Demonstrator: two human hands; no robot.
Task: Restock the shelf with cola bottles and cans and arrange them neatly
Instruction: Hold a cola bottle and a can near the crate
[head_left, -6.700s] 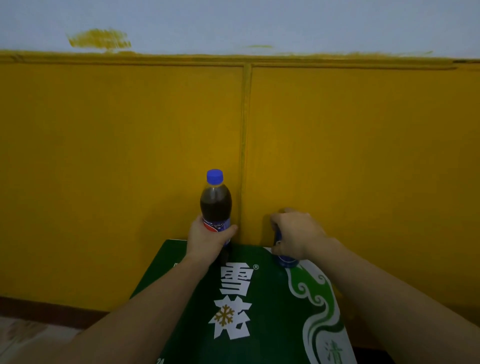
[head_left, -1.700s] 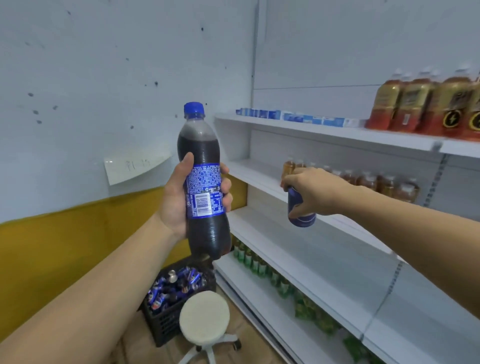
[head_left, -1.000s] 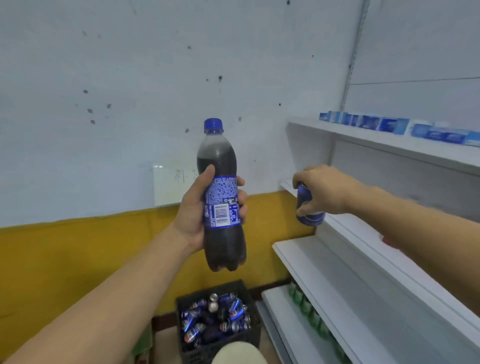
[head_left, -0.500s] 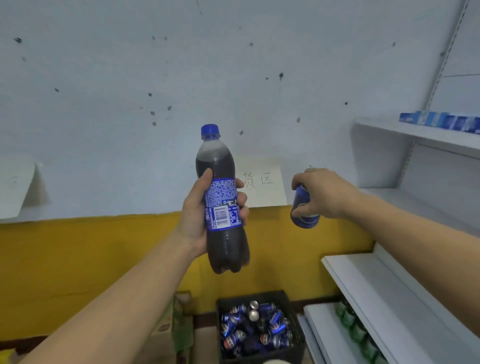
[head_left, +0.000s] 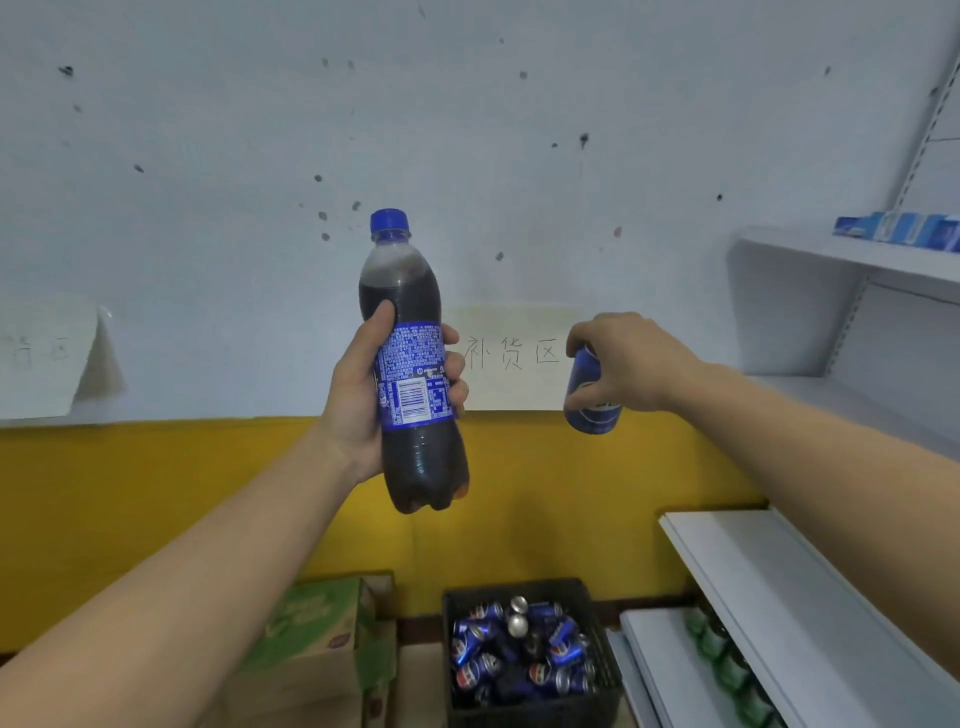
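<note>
In the centre of the frame the left hand (head_left: 371, 400) is wrapped around the middle of a cola bottle (head_left: 410, 364), thumb up along the left side and fingers curled over the blue label from the right. The bottle is upright, leaning slightly, its blue cap (head_left: 389, 224) on top, held in the air against the white wall. Right of centre the right hand (head_left: 631, 364) grips a blue cola can (head_left: 589, 395) from above and the side, fingers closed around its upper part, the can hanging below the palm, also in mid-air. The two hands are near each other but apart, with a paper sign (head_left: 511, 356) on the wall showing between them. At the bottom centre a black crate (head_left: 535, 649) holds a heap of blue cans, and beside it to the left sits a green carton (head_left: 311, 623). The white shelf (head_left: 769, 582) runs along the right edge of the frame, with green bottles (head_left: 727, 657) on its lowest level and small blue boxes (head_left: 898, 234) on its top level.
</note>
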